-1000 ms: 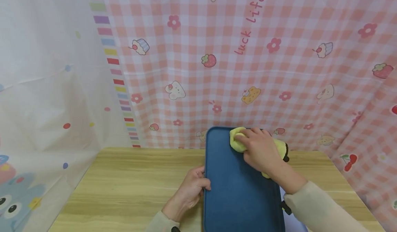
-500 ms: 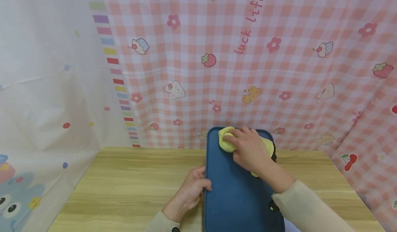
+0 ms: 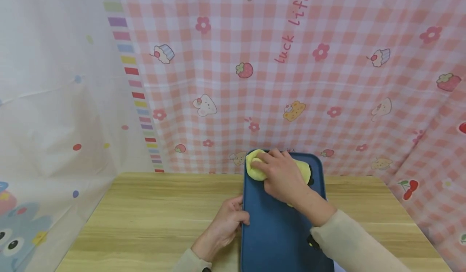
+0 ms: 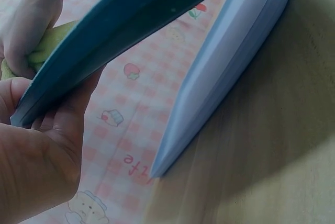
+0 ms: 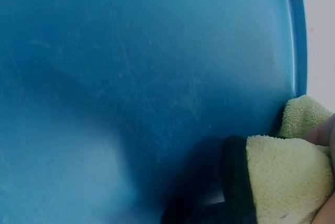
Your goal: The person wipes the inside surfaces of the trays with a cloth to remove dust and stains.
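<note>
A dark blue rectangular tray (image 3: 276, 233) with a raised rim is held up off the table, tilted. My left hand (image 3: 226, 225) grips its left edge, thumb over the rim and fingers behind. Against the tray's far left corner my right hand (image 3: 284, 179) holds a bunched yellow cloth (image 3: 254, 175), fingers curled into it. In the right wrist view the cloth (image 5: 288, 182) has a fuzzy texture and a black edge, and the tray surface (image 5: 157, 56) shows faint scratches. The left wrist view catches the tray's underside (image 4: 131, 17).
Below the blue tray lies a pale lavender tray (image 4: 225, 72) on the wooden table (image 3: 156, 215); in the head view only a sliver of it shows. A pink checked cloth backdrop (image 3: 225, 90) hangs behind the table, with a white patterned sheet (image 3: 54, 102) at the left.
My right hand has slid the yellow cloth leftward along the tray's far end, from near the middle to the left corner. The left hand keeps its grip on the edge.
</note>
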